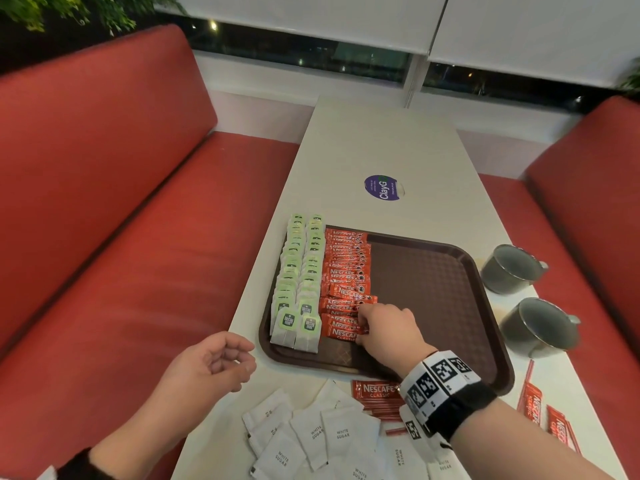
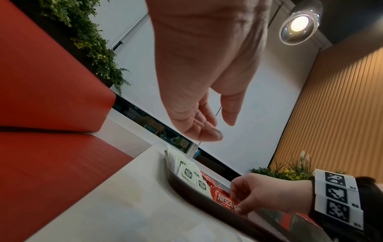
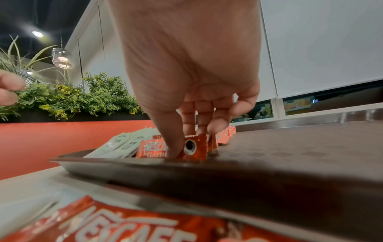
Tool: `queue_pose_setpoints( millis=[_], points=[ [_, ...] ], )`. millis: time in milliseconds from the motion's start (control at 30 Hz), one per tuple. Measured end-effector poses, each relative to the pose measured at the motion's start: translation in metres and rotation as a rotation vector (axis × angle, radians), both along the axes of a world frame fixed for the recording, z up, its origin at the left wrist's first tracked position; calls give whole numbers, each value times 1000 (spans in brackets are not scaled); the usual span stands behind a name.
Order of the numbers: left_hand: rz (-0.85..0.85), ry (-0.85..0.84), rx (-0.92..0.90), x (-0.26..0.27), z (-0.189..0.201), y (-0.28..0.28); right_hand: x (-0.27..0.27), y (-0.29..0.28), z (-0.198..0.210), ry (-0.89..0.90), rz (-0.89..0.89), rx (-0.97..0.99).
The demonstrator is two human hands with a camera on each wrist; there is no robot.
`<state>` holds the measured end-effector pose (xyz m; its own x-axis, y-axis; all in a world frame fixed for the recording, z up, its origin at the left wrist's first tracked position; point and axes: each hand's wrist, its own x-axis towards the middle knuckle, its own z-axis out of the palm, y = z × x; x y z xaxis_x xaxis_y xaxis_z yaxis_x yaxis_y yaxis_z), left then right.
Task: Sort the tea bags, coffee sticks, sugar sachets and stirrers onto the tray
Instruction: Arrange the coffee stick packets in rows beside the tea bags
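While reaching over the near rim of the brown tray (image 1: 498, 344), right hand (image 1: 388, 329) pinching the nearest coffee stick (image 3: 193, 148) in the red column, thumb and fingertips curled round its end. Left hand (image 1: 211, 363) hovering off the tray's left corner, loosely curled, holding nothing. Tea bags (image 1: 294, 278) in two rows along the tray's left side. Sugar sachets (image 1: 311, 438) and loose coffee sticks (image 1: 377, 393) on the table (image 1: 381, 140) nearby.

Right half of dark brown plastic tray (image 1: 426, 282) bare, open to my reach; two grey metal mugs (image 1: 512, 270) crowd right edge.
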<state>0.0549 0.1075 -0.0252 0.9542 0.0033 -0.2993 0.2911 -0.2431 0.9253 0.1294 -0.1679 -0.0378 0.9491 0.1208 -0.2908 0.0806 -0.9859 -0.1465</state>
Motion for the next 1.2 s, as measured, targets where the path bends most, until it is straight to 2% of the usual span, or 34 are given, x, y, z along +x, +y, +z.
queue_pose_setpoints(
  millis=[300, 400, 467, 567, 733, 967, 1200],
  points=[
    [9, 8, -19, -1, 2, 3, 3, 5, -3, -11, 2, 68],
    [12, 11, 2, -1, 0, 5, 4, 0, -2, -16, -87, 247],
    [15, 8, -16, -1, 0, 4, 10, -4, 2, -89, -156, 329],
    [14, 14, -43, -1, 1, 2, 27, -13, 4, -123, -194, 244],
    [10, 14, -57, 0, 2, -1, 45, -15, -2, 22, -189, 99],
    [30, -6, -63, -1, -2, 6, 51, -8, 0, -68, -167, 55],
    [19, 2, -12, -1, -7, 6, 53, -4, -2, -6, -182, 50]
  ],
)
